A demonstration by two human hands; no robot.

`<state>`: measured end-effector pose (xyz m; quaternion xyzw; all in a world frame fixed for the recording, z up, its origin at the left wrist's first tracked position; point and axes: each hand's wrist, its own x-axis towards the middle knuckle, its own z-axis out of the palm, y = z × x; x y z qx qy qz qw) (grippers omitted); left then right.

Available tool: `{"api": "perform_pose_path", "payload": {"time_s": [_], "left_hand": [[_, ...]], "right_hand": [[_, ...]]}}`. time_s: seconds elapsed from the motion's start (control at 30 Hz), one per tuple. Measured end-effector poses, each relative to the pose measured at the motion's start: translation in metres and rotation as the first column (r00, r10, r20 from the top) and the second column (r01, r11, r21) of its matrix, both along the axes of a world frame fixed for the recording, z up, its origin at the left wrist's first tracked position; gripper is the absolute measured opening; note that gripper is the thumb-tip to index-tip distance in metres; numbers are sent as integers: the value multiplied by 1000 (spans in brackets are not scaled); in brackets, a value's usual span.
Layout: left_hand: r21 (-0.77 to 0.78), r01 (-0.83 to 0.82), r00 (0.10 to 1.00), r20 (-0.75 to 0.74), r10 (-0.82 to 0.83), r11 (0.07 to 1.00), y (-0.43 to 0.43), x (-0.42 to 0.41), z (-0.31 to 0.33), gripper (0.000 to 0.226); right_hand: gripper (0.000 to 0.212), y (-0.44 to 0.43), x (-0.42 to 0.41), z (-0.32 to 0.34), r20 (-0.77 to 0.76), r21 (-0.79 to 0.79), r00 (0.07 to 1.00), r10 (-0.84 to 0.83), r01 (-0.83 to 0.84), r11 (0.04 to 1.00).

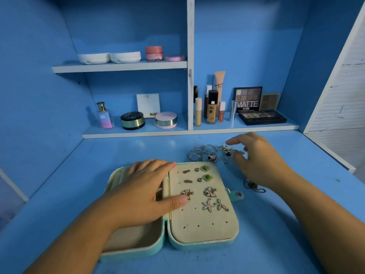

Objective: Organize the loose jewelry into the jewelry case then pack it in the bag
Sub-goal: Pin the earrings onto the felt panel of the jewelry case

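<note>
Now the jewelry case [203,232] lies open flat on the blue desk [59,184]; the left hand [146,192] rests palm down over its left half, fingers spread and holding nothing, with the thumb reaching across the hinge onto the cream earring panel [201,220] of the right half. Beside that thumb sits one butterfly earring [187,193]; more earrings are pinned to the right of it, among them two green studs [206,173] and a pair of star-shaped ones [214,204]. Beyond the case, just under the fingertips of the right hand [256,159], lies the pile of loose jewelry [209,154], rings and thin hoops tangled together; the right hand hovers over it with fingers curled and parted, and I cannot tell if it pinches any piece. Under the right wrist a dark beaded chain [253,186] lies on the desk, near the snap tab [236,194] of the case.
</note>
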<state>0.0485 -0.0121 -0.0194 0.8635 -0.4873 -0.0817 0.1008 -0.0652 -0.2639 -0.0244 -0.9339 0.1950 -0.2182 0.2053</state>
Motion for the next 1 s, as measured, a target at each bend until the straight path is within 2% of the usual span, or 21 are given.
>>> {"api": "perform_pose_path", "payload": {"time_s": [0.1, 0.3, 0.77, 0.87, 1.0], "left_hand": [[0, -3, 1000, -13, 3, 1000, 0, 0, 2, 119], [8, 0, 1000, -4, 0, 1000, -1, 1, 1, 114], [12, -3, 1000, -4, 3, 1000, 0, 1, 1, 113], [18, -7, 1000, -3, 7, 1000, -1, 1, 2, 108], [4, -4, 1000, 2, 4, 1000, 0, 1, 0, 108]], "right_hand": [[28, -20, 3, -5, -73, -105, 992, -105, 97, 990], [23, -18, 11, -9, -145, -217, 986, -82, 49, 975], [11, -12, 6, -4, -229, -94, 973, 14, -36, 995], [20, -15, 6, -6, -201, -107, 980, 2, -24, 994], [31, -17, 13, -10, -246, -184, 968, -48, 2, 983]]}}
